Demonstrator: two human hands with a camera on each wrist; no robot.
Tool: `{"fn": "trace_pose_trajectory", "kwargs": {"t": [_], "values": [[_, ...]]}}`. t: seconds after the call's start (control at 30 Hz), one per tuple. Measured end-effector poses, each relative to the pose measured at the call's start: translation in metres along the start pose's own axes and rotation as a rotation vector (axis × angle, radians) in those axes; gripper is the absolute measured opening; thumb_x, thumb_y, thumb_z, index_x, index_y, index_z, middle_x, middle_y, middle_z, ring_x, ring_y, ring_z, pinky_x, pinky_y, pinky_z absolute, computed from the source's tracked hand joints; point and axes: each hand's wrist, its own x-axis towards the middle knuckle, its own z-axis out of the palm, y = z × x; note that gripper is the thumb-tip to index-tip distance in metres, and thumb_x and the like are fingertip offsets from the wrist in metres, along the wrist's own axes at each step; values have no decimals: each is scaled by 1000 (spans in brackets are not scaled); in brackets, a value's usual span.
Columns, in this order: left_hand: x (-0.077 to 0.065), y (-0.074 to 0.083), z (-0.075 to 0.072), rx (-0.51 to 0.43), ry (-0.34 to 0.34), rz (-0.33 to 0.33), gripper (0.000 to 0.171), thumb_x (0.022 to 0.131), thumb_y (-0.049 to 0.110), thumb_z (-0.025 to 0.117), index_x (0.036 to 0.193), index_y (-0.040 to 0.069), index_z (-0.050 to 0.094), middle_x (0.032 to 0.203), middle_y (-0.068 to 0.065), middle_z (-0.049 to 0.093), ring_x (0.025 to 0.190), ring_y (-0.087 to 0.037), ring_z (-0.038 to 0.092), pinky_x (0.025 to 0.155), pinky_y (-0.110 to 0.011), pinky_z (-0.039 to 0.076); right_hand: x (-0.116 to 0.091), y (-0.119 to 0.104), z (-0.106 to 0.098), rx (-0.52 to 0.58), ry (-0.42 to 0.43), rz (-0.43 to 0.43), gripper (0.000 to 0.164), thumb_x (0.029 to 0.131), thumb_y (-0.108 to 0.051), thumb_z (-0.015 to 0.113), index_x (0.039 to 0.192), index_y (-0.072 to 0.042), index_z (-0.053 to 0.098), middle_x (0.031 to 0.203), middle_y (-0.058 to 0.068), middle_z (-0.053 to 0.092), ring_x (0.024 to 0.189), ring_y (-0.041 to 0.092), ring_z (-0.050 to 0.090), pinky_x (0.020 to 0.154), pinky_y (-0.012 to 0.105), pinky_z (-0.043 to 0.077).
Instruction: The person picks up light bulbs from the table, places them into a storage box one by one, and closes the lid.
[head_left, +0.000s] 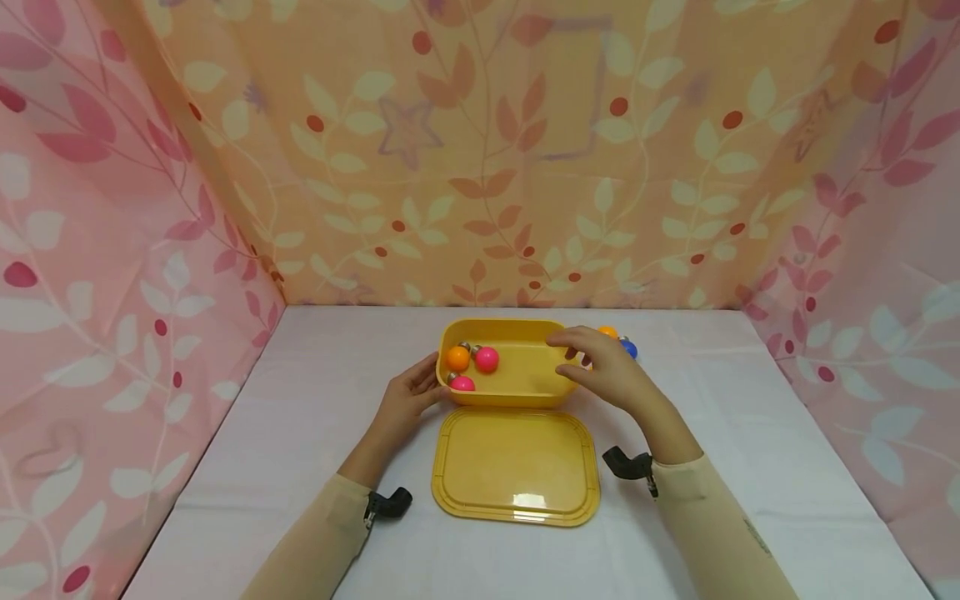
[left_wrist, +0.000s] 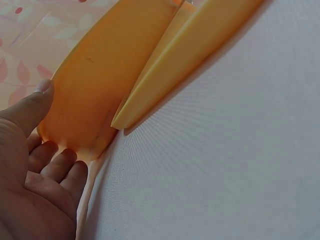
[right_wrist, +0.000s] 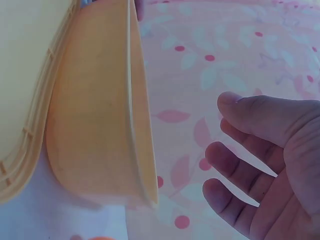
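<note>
A yellow plastic box (head_left: 517,400) stands without its lid, with two pink balls (head_left: 487,359) and an orange ball (head_left: 457,358) at its left end; the balls carry small silvery caps. My left hand (head_left: 405,400) holds the box's left end, thumb and fingers against the wall in the left wrist view. Over the box's right end hovers my right hand (head_left: 607,367), fingers loosely bent and apart, nothing between them in the right wrist view. Beyond that hand lie a blue ball (head_left: 628,348) and another orange ball (head_left: 607,331), partly hidden.
The yellow lid (head_left: 517,467) lies flat in front of the box, close to its near side. A pale cloth covers the table (head_left: 300,358). Flowered curtains (head_left: 480,167) stand at the back and on both sides.
</note>
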Motion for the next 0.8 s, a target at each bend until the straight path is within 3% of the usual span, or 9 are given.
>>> {"fn": "trace_pose_trajectory", "kwargs": {"t": [0.33,0.53,0.8], "values": [[0,2,1,-19,1,0,69,94,21,77,156,22,46,155,-4,51,141,-19,52,103,-21,50,-18,8,-16,-21,79,-2,46,89,-8,80,133,-17,68,136,1,64,101,19,65,80,47,58],[0,1,1,-17,-4,-5,70,94,20,76,156,21,45,156,-4,50,142,-20,51,103,-21,50,-23,17,-23,-25,97,22,45,90,-11,80,133,-19,68,134,-1,65,103,20,66,80,40,57],[-1,2,1,-6,3,4,68,95,19,75,156,21,45,157,-4,49,142,-19,50,104,-21,49,-29,31,-32,-57,111,63,44,89,-10,81,131,-16,69,132,3,66,104,25,64,85,46,58]]}}
